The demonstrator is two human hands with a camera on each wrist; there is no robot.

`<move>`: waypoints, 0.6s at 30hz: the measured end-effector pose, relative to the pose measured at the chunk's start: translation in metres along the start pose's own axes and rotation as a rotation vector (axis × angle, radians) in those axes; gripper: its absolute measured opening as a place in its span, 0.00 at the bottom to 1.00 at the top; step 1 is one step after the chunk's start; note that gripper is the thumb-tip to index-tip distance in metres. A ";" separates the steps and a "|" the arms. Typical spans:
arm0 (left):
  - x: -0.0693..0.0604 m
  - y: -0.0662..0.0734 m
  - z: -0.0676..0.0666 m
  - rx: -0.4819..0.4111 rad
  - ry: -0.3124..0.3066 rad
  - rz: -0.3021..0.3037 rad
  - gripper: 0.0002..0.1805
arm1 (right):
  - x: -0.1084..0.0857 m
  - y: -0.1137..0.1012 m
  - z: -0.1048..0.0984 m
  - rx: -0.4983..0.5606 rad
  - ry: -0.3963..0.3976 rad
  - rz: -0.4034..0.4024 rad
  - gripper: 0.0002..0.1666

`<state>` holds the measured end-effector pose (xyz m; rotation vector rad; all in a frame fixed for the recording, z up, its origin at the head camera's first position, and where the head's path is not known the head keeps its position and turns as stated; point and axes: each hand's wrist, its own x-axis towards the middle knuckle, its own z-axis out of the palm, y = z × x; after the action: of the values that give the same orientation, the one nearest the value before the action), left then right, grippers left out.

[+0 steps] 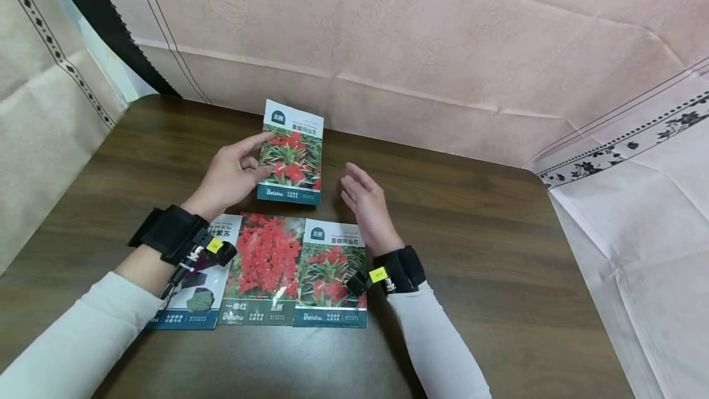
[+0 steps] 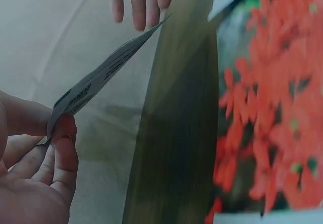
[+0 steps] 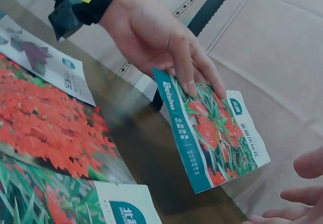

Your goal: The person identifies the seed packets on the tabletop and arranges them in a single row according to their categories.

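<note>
A seed packet with red flowers and narrow green leaves (image 1: 293, 159) is held over the far part of the desk (image 1: 482, 276), its white top end toward the far edge and its teal band, lettered "Beishu", toward the person. The left hand (image 1: 229, 171) pinches it by its left edge between thumb and fingers; the packet looks raised and tilted, though the views make it hard to say whether its lower edge meets the wood. The right hand (image 1: 365, 208) is near the packet's right side and apart from it, holding nothing, its fingers extended and lying close together. Nearer the person, three more packets lie side by side in a row: a purple-leaf packet (image 1: 200, 300) on the left, partly covered by the left forearm; a packet filled with red blossoms (image 1: 266, 257) in the middle; and on the right a matching red-flower packet (image 1: 329, 270), with the same picture as the held one. Each wrist wears a black band with a small camera and a yellow label, below which come white sleeves (image 1: 437, 343). Beyond the desk hangs a pale pink, rose-patterned cloth (image 1: 388, 36), creased across.
</note>
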<state>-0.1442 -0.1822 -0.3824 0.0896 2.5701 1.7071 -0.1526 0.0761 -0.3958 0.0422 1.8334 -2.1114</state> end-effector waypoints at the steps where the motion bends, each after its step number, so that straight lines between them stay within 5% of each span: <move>1: -0.001 0.002 0.002 -0.004 -0.003 0.007 0.34 | -0.001 0.000 -0.001 -0.018 0.003 -0.011 0.27; 18: -0.021 0.028 0.028 -0.053 -0.108 0.060 0.33 | -0.021 -0.012 -0.012 -0.115 0.020 -0.167 0.24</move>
<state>-0.1210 -0.1477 -0.3671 0.2524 2.4679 1.7372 -0.1383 0.0941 -0.3812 -0.1228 2.0309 -2.1157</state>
